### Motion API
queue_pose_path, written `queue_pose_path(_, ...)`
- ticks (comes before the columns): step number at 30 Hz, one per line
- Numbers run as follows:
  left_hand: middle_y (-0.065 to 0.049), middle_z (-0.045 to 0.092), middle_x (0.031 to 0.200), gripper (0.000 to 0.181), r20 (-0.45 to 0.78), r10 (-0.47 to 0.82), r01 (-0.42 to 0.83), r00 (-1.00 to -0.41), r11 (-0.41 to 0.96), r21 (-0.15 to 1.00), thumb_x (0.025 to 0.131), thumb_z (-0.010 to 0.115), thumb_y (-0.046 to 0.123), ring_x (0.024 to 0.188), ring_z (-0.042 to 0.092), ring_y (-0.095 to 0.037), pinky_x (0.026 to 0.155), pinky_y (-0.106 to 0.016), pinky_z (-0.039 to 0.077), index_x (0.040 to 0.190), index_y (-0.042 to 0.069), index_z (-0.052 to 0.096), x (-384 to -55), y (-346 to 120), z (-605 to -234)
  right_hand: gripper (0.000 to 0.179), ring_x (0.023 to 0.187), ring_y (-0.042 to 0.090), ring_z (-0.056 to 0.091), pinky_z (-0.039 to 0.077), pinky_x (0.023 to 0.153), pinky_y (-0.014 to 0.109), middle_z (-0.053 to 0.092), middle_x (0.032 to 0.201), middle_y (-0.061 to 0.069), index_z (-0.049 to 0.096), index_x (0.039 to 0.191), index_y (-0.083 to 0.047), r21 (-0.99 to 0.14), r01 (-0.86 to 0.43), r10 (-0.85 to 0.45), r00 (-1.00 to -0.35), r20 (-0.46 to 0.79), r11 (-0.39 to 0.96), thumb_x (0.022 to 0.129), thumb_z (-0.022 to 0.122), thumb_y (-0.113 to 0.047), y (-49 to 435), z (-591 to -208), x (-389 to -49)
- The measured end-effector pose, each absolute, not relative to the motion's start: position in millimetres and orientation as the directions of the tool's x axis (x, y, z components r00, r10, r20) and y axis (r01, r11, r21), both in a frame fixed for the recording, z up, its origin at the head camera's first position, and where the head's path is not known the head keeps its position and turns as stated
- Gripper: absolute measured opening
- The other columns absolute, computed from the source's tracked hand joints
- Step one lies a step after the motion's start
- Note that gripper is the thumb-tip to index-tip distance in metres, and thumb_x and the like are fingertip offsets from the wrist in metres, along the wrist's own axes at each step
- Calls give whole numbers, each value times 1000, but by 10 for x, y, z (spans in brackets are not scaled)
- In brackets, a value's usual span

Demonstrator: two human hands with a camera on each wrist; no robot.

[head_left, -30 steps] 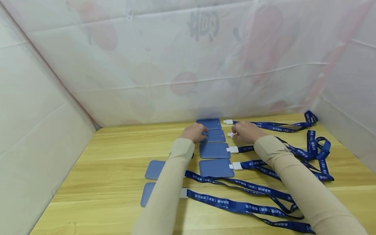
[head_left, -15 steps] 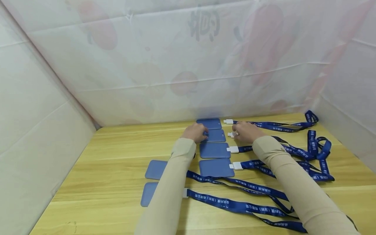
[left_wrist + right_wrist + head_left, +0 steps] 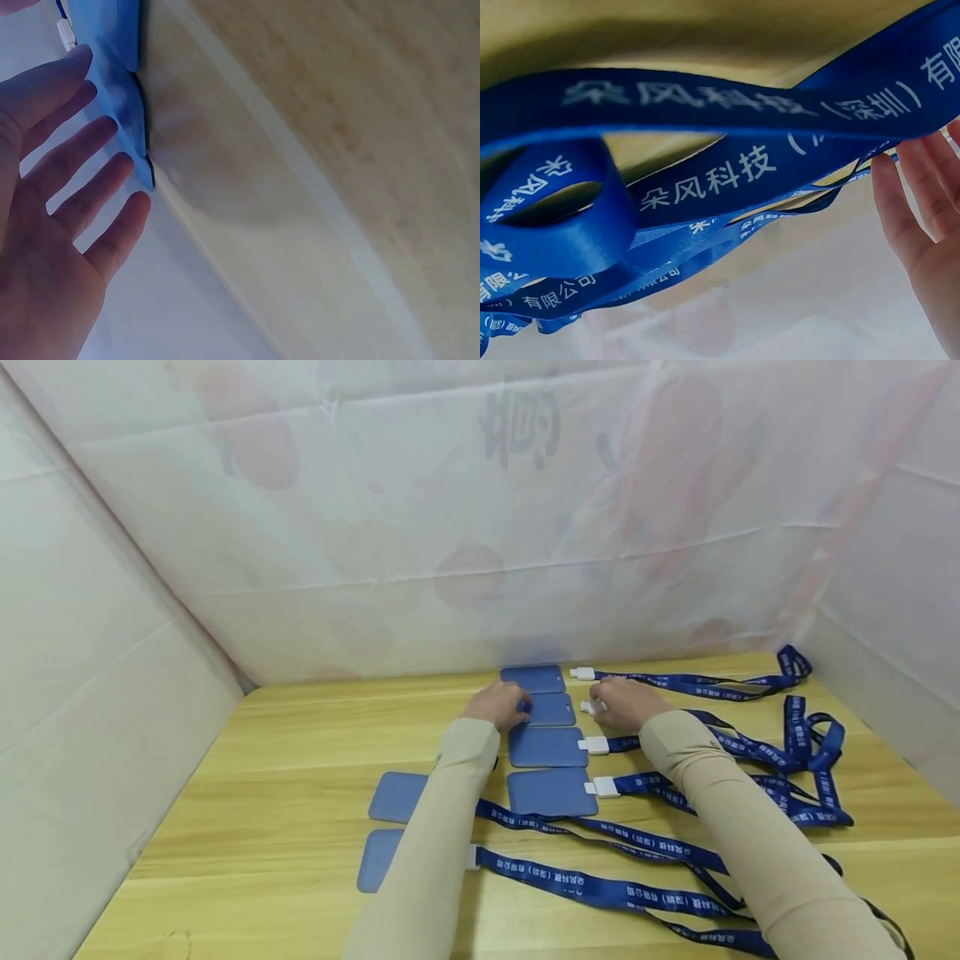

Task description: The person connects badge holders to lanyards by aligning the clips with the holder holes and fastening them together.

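Four-sided blue badge holders lie in a column on the table. My left hand [image 3: 495, 703] rests at the left side of the second badge holder [image 3: 553, 710] from the back. In the left wrist view its fingers are loosely extended, tips overlapping the blue holders [image 3: 126, 94]. My right hand [image 3: 628, 702] pinches the white clip [image 3: 588, 707] of a dark blue lanyard [image 3: 738, 745], just right of that holder, with a gap between clip and holder. In the right wrist view the lanyard strap [image 3: 720, 176] with white lettering runs past the right hand's fingers [image 3: 900, 217]; its thumb is hidden.
More badge holders [image 3: 549, 747] lie in the column, some with white clips at their right edge. A top lanyard [image 3: 697, 685] lies behind the right hand. Two holders [image 3: 396, 795] sit front left, partly under the left sleeve. White printed cloth [image 3: 375, 527] walls the wooden table [image 3: 285, 793].
Both hands stay nearly in place. The right forearm has shifted slightly left, and the view has tilted a little. Holders and lanyards keep their layout.
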State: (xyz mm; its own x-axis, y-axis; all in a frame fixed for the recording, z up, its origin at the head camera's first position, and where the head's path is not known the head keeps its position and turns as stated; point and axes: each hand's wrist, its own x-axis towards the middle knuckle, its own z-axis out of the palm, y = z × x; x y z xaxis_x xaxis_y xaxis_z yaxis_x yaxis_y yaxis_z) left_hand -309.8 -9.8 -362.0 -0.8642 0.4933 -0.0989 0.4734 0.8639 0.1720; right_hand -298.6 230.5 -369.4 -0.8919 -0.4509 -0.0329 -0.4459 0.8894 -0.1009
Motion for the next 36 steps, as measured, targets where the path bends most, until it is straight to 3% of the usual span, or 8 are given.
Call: queue_pose_path(36,-5,63,137,41,-120,519,492,-847,848,196,94,74,22,132,54,-22,110,-32,44,133,10,69,-3095,-55,-3639,21,95,34,66,57,86,47,69,102,19,70,109,8,-60,-449,-448,-894,30,892,90,73,-2,2272,-3742,-2997)
